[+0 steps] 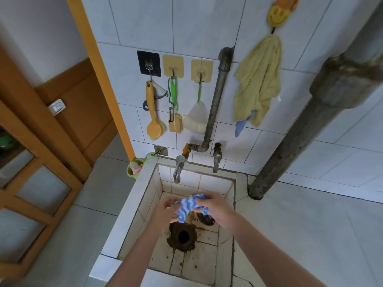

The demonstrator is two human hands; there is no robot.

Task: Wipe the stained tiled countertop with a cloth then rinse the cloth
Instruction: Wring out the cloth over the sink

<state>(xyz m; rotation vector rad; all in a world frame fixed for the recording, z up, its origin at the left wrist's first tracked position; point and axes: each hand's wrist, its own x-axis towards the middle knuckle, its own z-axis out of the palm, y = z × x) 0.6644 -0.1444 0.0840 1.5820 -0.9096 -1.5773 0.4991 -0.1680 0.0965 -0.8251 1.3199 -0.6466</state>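
Low in the frame's centre, left hand (163, 211) and right hand (217, 210) fingers grip the cloth (191, 205) (blue-and-white) over the sink (145, 204).

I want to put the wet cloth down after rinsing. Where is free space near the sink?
The white counter right of the sink, in front of the thick pipe, is bare. The ledge on the sink's left is bare but narrow. The back wall is crowded with taps and hanging tools.
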